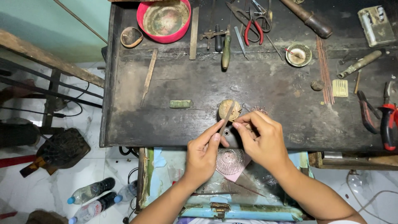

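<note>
- Left hand raised over the near edge of the dark workbench; thumb and forefinger pinched shut on the lower end of a slim flat file.
- File angled up and away from the body, tip over a small round wooden block sitting on the bench; angle judged to let the blade bear across the piece.
- Right hand just right of the file, fingers curled in and closed on a small piece; piece itself mostly hidden by the fingertips, so kind and shape cannot be told.
- Small lacy metal item visible just beyond the right fingers, on the bench; whether held or lying free, cannot tell.
- Both wrists bent inward, forearms entering from the near edge and converging; hands almost touching at the fingertips, probably for steadiness.
- Work held at the bench's near edge above an open drawer with a domed mesh sieve; placement judged to catch filings.
- Green block on the bench, left of the wooden block, apart from the hands.
- Far side: red bowl, red-handled scissors, small dish, further files and tools, all well apart from the hands.
- Right edge: red-handled pliers, untouched.
- Plastic bottles on the floor, near left.
</note>
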